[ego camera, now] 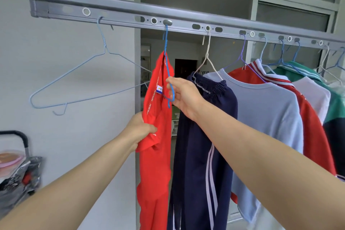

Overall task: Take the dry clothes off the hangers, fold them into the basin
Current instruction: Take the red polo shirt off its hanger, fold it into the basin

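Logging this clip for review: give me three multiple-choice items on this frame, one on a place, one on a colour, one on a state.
1. What hangs directly right of the red garment? A navy track pants B yellow dress C towel
2. What colour is the hanger in the right hand? A white B blue C pink
3. The leftmost hanger is: A empty B holding socks C on the floor
Answers: A, the striped navy pants hang next to it; B, the fingers curl round blue wire; A, only bare wire hangs from the rail.
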`<action>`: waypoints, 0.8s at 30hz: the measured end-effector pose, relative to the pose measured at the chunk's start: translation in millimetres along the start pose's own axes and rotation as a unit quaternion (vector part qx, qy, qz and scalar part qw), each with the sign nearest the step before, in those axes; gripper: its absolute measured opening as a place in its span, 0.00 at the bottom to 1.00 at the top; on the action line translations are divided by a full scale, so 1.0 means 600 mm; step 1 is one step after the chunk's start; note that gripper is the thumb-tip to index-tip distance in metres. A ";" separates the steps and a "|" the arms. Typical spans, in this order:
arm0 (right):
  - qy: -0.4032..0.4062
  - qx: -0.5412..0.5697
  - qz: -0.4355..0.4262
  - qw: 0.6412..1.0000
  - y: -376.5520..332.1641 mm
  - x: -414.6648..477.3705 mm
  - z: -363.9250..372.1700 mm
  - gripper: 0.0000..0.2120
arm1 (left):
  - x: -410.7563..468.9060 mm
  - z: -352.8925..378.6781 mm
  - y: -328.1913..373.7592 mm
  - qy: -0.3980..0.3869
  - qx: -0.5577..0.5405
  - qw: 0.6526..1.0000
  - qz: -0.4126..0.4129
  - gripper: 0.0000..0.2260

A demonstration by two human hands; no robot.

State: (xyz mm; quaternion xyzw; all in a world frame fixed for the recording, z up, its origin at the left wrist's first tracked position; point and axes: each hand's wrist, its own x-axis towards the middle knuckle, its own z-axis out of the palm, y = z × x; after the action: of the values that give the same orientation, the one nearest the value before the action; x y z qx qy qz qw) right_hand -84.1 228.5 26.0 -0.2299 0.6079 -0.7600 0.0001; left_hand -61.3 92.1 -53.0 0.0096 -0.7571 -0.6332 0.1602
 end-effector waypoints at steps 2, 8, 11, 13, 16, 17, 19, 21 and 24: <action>0.016 -0.016 0.012 1.000 -0.002 -0.005 -0.004 0.10 | 0.011 -0.009 -0.010 0.031 0.001 0.999 -0.009 0.14; 0.038 0.032 0.018 0.999 0.012 -0.016 -0.014 0.16 | 0.035 -0.013 -0.006 0.108 -0.060 0.992 0.015 0.08; 0.019 -0.021 -0.017 0.999 0.014 -0.017 -0.019 0.11 | 0.052 -0.015 0.011 0.130 -0.090 0.987 0.030 0.04; -0.010 -0.100 -0.060 0.993 0.012 -0.017 -0.018 0.20 | 0.063 -0.015 0.027 0.130 -0.099 0.986 0.046 0.04; -0.048 -0.201 -0.114 0.972 0.008 -0.022 -0.013 0.15 | 0.085 -0.012 0.051 0.128 -0.095 0.985 0.069 0.05; -0.046 -0.218 -0.123 0.967 0.006 -0.024 -0.012 0.10 | 0.094 -0.010 0.058 0.126 -0.087 0.985 0.076 0.05; -0.023 -0.223 -0.132 0.965 -0.001 -0.025 -0.016 0.08 | 0.113 -0.004 0.068 0.126 -0.070 0.986 0.088 0.04; 0.017 -0.175 -0.123 0.977 -0.011 -0.026 -0.029 0.10 | 0.131 0.004 0.076 0.118 -0.047 0.988 0.091 0.05; 0.052 -0.037 -0.104 0.992 -0.029 -0.033 -0.060 0.14 | 0.154 0.021 0.082 0.118 -0.025 0.989 0.090 0.06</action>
State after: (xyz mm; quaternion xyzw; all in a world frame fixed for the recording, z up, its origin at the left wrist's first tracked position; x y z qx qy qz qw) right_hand -74.4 271.9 29.9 -0.2520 0.6078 -0.7435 -0.1193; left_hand -142.8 93.9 13.7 0.0124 -0.7149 -0.6293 0.3047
